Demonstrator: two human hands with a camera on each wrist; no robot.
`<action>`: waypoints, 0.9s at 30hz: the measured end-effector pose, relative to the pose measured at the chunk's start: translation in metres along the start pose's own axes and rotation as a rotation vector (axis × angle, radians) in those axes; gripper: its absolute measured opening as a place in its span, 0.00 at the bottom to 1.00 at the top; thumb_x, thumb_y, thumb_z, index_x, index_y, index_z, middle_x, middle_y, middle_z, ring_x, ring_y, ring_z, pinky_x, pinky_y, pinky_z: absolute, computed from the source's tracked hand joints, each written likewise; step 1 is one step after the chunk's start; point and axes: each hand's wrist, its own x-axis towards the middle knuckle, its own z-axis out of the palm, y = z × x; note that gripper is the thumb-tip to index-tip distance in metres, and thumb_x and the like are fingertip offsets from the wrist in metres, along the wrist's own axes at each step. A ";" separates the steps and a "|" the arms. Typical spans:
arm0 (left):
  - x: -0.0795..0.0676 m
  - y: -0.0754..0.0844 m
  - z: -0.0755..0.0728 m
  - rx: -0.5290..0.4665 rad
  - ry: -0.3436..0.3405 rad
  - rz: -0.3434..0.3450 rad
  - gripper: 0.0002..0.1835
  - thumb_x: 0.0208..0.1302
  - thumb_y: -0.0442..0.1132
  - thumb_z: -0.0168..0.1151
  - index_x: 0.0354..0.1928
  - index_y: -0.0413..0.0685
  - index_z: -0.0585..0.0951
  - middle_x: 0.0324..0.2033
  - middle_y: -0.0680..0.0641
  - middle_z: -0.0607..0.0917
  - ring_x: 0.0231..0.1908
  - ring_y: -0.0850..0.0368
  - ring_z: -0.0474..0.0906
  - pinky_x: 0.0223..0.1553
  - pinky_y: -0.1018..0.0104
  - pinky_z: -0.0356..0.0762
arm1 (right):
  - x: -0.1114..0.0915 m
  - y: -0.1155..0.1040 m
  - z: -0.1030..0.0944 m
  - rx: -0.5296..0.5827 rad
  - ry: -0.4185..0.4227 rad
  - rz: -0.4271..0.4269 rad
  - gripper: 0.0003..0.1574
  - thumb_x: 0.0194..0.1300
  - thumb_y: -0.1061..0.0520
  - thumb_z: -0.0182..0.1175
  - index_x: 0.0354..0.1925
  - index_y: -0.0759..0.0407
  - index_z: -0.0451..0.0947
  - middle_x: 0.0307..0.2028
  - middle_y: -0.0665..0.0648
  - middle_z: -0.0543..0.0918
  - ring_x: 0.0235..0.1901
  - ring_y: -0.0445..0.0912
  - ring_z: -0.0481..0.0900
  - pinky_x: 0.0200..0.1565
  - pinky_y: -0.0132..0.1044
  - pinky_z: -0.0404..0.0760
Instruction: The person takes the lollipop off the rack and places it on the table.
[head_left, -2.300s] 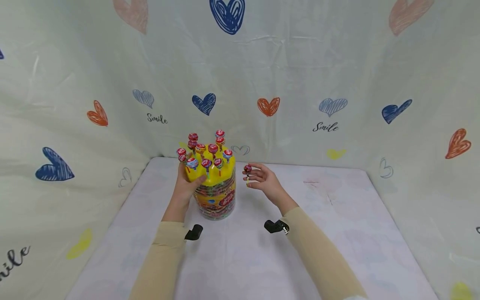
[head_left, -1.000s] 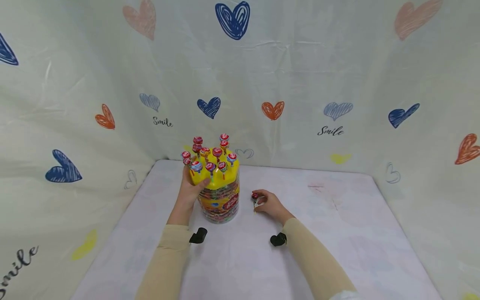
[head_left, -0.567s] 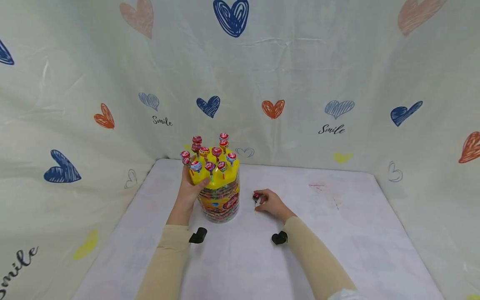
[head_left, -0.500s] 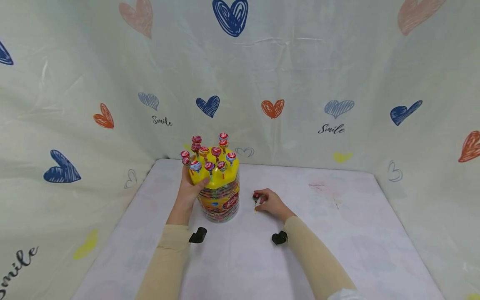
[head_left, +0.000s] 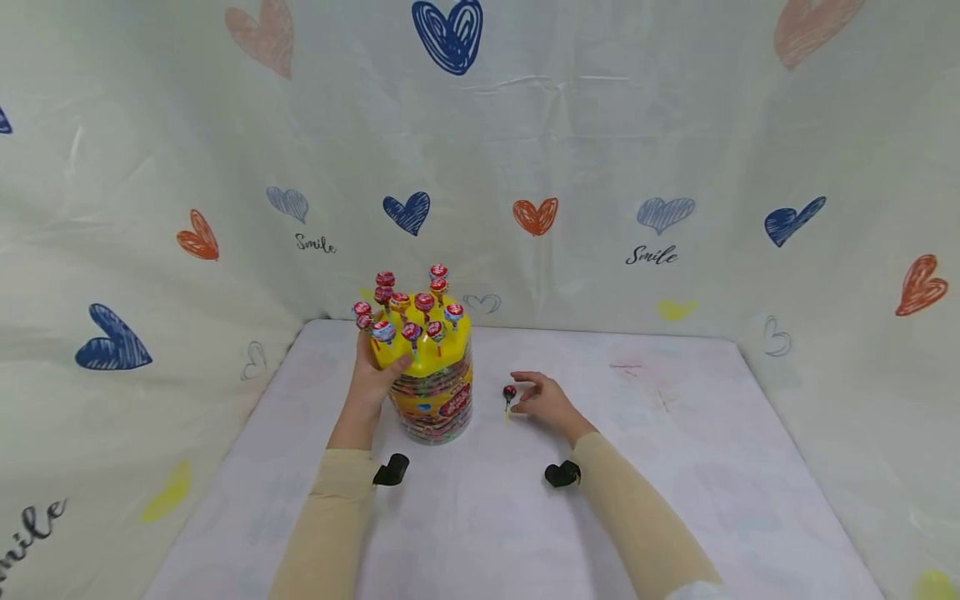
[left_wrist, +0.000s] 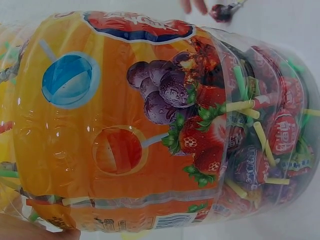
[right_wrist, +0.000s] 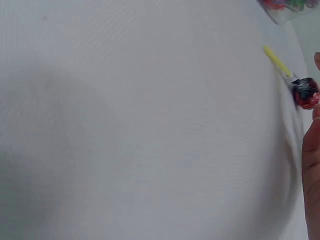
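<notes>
A clear plastic jar (head_left: 435,417) full of wrapped lollipops stands on the table, with several lollipops stuck upright in its yellow lid (head_left: 431,358). My left hand (head_left: 371,371) grips the jar's upper left side, thumb across the lid's edge and the other fingers hidden behind. The left wrist view shows its orange label (left_wrist: 120,120) up close. To the right of the jar, a single lollipop (head_left: 509,392) with a dark red wrapper and yellow stick lies on the white tabletop. Beside it my right hand (head_left: 546,402) has its thumb and fingers spread apart, holding nothing.
A pale table (head_left: 660,467) spreads around the jar, its back edge meeting a hanging sheet (head_left: 585,125) printed with hearts and words. Black wrist cameras (head_left: 562,474) project inward from both sleeves.
My right hand came down to the table with the lollipop and let it go, fingers parting from it. The left hand keeps its hold on the jar; the head view shifts slightly.
</notes>
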 end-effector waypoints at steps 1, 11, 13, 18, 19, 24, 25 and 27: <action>0.000 0.000 -0.001 0.002 0.004 -0.001 0.44 0.64 0.39 0.66 0.74 0.58 0.51 0.68 0.47 0.63 0.65 0.51 0.61 0.70 0.57 0.54 | 0.000 -0.005 -0.001 0.017 0.007 -0.013 0.41 0.51 0.66 0.73 0.64 0.57 0.73 0.50 0.57 0.79 0.38 0.47 0.76 0.36 0.36 0.77; 0.000 0.001 -0.001 -0.009 -0.003 -0.001 0.43 0.65 0.35 0.64 0.74 0.57 0.50 0.69 0.47 0.62 0.66 0.52 0.60 0.69 0.58 0.54 | -0.005 -0.086 -0.002 0.163 -0.007 -0.270 0.38 0.55 0.64 0.72 0.64 0.57 0.72 0.60 0.59 0.75 0.55 0.54 0.74 0.55 0.47 0.77; 0.000 0.000 0.000 -0.018 -0.009 0.007 0.43 0.65 0.35 0.64 0.75 0.56 0.50 0.69 0.46 0.62 0.66 0.52 0.60 0.69 0.59 0.54 | -0.012 -0.107 -0.002 0.188 -0.022 -0.316 0.38 0.57 0.65 0.71 0.64 0.61 0.71 0.61 0.62 0.74 0.56 0.57 0.73 0.58 0.50 0.74; -0.001 0.000 0.000 -0.029 -0.014 0.001 0.42 0.66 0.36 0.63 0.75 0.57 0.50 0.68 0.48 0.63 0.65 0.53 0.61 0.69 0.60 0.55 | -0.021 -0.137 0.004 0.319 -0.044 -0.411 0.37 0.59 0.71 0.66 0.65 0.65 0.68 0.61 0.64 0.73 0.58 0.58 0.71 0.61 0.55 0.69; -0.001 -0.001 0.000 -0.029 -0.013 -0.001 0.42 0.66 0.36 0.63 0.75 0.57 0.50 0.68 0.48 0.63 0.64 0.53 0.61 0.69 0.60 0.55 | -0.021 -0.139 0.006 0.339 -0.045 -0.432 0.37 0.59 0.72 0.65 0.65 0.65 0.68 0.61 0.63 0.73 0.58 0.57 0.71 0.61 0.55 0.69; 0.000 0.000 0.000 -0.026 -0.008 -0.002 0.42 0.66 0.34 0.63 0.75 0.57 0.50 0.68 0.47 0.63 0.64 0.52 0.61 0.69 0.59 0.55 | -0.027 -0.161 0.011 0.385 -0.062 -0.534 0.35 0.59 0.75 0.63 0.64 0.68 0.67 0.61 0.62 0.73 0.60 0.55 0.69 0.64 0.52 0.66; 0.000 0.000 0.000 -0.024 -0.007 -0.004 0.42 0.66 0.35 0.63 0.75 0.57 0.49 0.68 0.47 0.63 0.64 0.52 0.61 0.69 0.59 0.55 | -0.028 -0.166 0.012 0.386 -0.064 -0.555 0.35 0.59 0.75 0.63 0.64 0.68 0.68 0.61 0.62 0.73 0.61 0.55 0.69 0.64 0.51 0.66; 0.000 0.000 0.000 -0.019 -0.006 -0.006 0.42 0.66 0.34 0.62 0.75 0.57 0.49 0.68 0.47 0.63 0.65 0.52 0.61 0.69 0.59 0.54 | -0.030 -0.174 0.013 0.385 -0.070 -0.586 0.34 0.58 0.76 0.63 0.62 0.68 0.69 0.61 0.60 0.73 0.62 0.54 0.68 0.65 0.51 0.65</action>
